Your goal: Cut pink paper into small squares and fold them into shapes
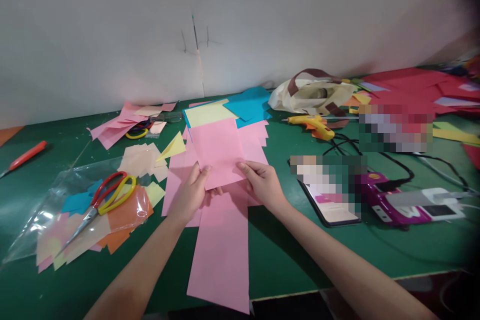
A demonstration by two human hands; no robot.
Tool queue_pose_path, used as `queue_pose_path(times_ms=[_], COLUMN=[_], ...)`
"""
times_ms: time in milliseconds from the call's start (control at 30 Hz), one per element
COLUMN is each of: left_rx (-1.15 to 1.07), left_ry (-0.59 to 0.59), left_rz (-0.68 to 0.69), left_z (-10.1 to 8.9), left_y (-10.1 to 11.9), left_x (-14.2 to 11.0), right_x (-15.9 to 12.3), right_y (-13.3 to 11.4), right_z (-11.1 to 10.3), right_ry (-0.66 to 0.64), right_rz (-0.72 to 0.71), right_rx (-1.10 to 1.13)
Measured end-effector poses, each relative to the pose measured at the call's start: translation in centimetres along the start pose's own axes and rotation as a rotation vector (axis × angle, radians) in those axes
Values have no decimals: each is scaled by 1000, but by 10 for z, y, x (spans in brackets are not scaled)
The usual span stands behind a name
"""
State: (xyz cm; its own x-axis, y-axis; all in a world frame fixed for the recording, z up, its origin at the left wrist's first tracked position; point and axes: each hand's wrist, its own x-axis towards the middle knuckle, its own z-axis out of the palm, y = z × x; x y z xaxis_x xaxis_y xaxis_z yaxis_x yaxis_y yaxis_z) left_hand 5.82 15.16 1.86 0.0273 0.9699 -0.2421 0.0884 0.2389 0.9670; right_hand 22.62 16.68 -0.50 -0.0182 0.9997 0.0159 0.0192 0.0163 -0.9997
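Note:
Between my two hands is a piece of pink paper, held up over the table. My left hand pinches its lower left corner, thumb on top and fingers underneath. The lower right corner is pinched by my right hand in the same way. Below lie more pink paper sheets, one long piece reaching past the table's front edge. Just behind the held piece are a pale yellow sheet and blue sheets. A small folded yellow paper lies left of it.
Red-and-yellow scissors lie on a clear plastic bag with coloured paper pieces. A red-handled tool is far left. At right are a phone, a purple power strip, cables, a yellow glue gun and a cloth bag.

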Motion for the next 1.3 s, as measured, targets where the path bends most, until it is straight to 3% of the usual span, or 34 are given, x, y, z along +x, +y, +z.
queue_pose_path(times_ms=[167, 400, 733, 933, 1300], left_rx=[-131, -108, -117, -121, -2], left_ry=[-106, -9, -11, -21, 16], left_rz=[-23, -21, -66, -66, -48], left_z=[-3, -2, -3, -4, -5], left_y=[4, 8, 6, 5, 9], left_x=[3, 6, 7, 8, 5], right_x=[1, 0, 7, 7, 8], right_y=[1, -3, 8, 5, 6], right_z=[-2, -1, -3, -5, -5], right_ry=[50, 94, 218, 185, 170], right_rz=[-2, -35, -59, 18, -31], right_rx=[60, 43, 49, 13, -30])
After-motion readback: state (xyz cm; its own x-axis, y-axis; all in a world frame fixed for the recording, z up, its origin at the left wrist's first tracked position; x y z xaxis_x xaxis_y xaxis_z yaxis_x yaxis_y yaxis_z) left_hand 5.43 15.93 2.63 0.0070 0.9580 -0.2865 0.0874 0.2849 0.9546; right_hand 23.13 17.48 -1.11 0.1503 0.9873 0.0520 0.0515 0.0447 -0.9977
